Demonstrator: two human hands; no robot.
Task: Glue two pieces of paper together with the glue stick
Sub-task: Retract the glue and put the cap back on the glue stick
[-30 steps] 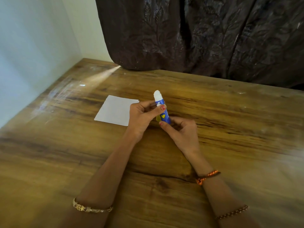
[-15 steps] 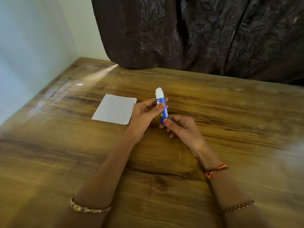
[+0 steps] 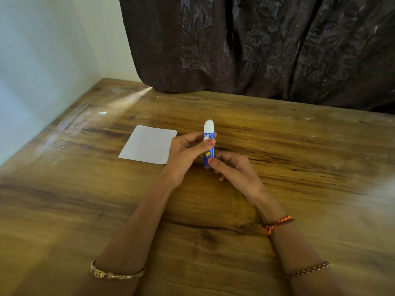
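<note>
A blue glue stick (image 3: 209, 144) with a white top stands upright above the middle of the wooden table (image 3: 299, 167). My left hand (image 3: 186, 155) grips its upper body, thumb across the label. My right hand (image 3: 233, 169) pinches its lower end between thumb and fingers. White paper (image 3: 148, 144) lies flat on the table just left of my left hand; a second sheet's edge peeks out along its upper right side.
A dark patterned curtain (image 3: 256, 50) hangs over the table's far edge. A pale wall (image 3: 38, 71) runs along the table's left side. Bracelets sit on both of my wrists.
The glue stick has turned from a slight tilt to nearly upright. My right thumb has shifted onto its lower end. The paper has not moved.
</note>
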